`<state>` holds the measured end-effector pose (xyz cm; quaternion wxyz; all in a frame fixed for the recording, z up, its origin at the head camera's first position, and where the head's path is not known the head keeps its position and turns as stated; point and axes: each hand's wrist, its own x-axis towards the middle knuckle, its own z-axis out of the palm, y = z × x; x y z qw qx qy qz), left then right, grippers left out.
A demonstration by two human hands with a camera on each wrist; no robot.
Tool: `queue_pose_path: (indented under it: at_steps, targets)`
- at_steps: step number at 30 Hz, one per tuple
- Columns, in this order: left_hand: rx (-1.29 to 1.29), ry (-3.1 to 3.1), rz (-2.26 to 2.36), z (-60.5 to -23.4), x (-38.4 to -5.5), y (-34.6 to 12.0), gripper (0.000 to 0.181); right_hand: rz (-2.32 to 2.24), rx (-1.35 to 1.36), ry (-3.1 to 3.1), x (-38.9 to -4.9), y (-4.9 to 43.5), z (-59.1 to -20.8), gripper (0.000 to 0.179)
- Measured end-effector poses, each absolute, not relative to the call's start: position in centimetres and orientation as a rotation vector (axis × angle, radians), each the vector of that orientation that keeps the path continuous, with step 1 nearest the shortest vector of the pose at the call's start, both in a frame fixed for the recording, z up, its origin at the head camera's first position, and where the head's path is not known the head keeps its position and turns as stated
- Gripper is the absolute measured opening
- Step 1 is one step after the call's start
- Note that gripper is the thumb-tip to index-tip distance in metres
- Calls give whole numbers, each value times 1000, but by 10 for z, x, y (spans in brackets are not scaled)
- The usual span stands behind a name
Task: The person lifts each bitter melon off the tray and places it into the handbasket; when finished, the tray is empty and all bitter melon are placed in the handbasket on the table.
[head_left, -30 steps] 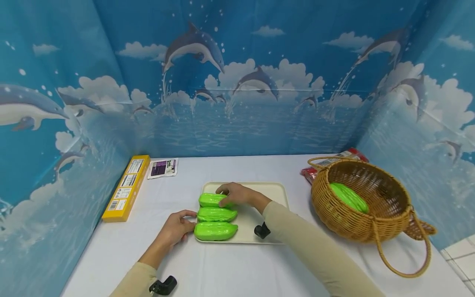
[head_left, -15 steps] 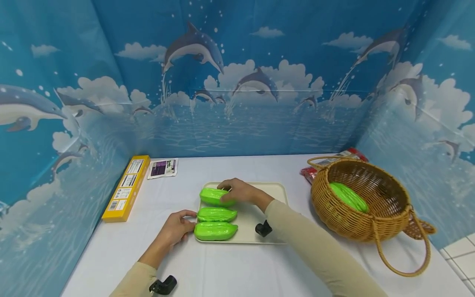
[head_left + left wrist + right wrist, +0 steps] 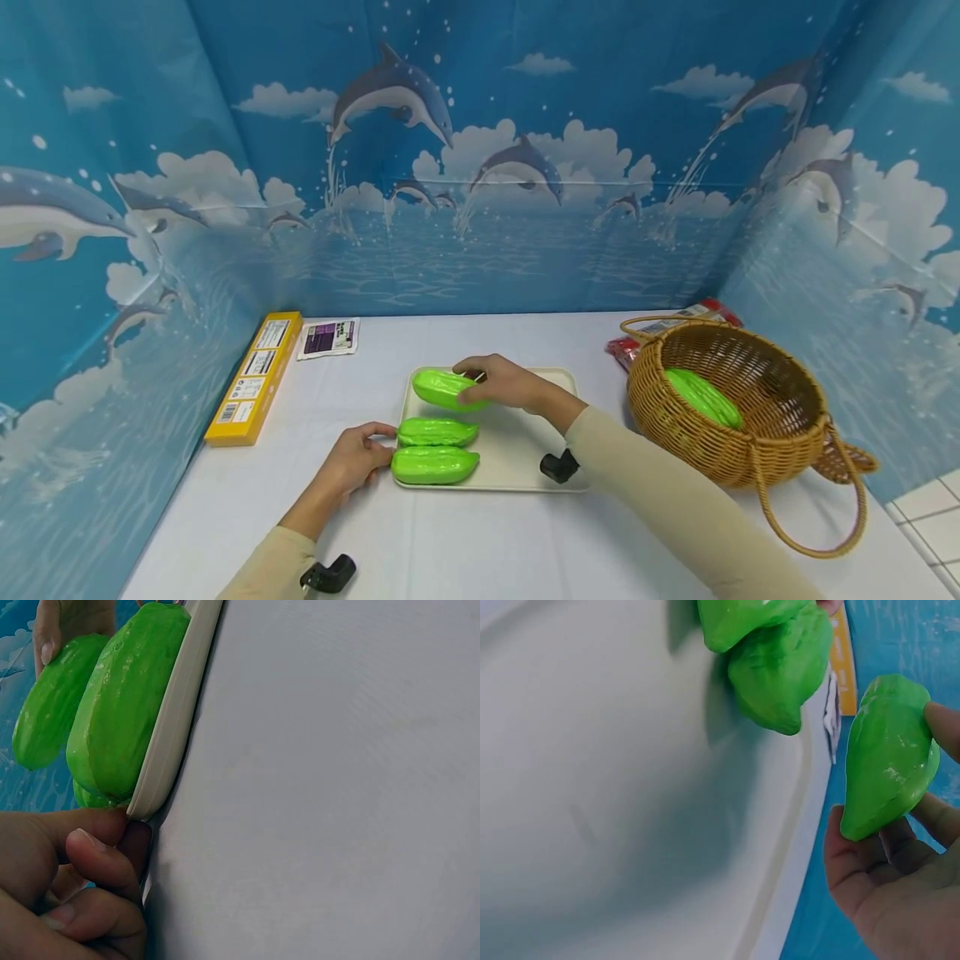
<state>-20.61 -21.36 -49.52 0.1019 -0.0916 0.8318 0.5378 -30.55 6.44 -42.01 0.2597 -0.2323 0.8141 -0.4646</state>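
My right hand (image 3: pixel 508 386) grips a bright green bitter melon (image 3: pixel 438 387) with ridged, shiny skin, raised above the back left of a cream tray (image 3: pixel 517 442). In the right wrist view, thumb and fingers curl round this held melon (image 3: pixel 889 757). Two more bitter melons lie side by side on the tray's left half: a middle melon (image 3: pixel 437 432) and a front melon (image 3: pixel 433 466). At the tray's left edge is my left hand (image 3: pixel 360 458). In the left wrist view its fingertips pinch the tray's rim (image 3: pixel 174 727), close to the front melon (image 3: pixel 127 705).
To the right stands a tilted wicker basket (image 3: pixel 697 450) with another green bitter melon (image 3: pixel 703 397) inside. A red packet (image 3: pixel 624 352) lies behind it. A yellow box (image 3: pixel 255 379) and a small purple-and-white packet (image 3: pixel 329 338) lie at the back left.
My right hand has lifted the back bitter melon off the tray and moved it slightly right and up, opening a gap to the middle one. My left hand has stayed in place.
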Motion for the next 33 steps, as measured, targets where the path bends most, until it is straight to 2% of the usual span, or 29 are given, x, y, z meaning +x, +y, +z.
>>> queue_pose_path:
  at_steps: [21, 33]
  targets:
    - [-276, 2452, 1601, -496, -208, -215, 34, -1342, -583, 2191, -250, 125, -376, 50]
    - [-289, 2464, 1566, -495, -207, -214, 34, -1388, -585, 2210, -234, 155, -363, 58]
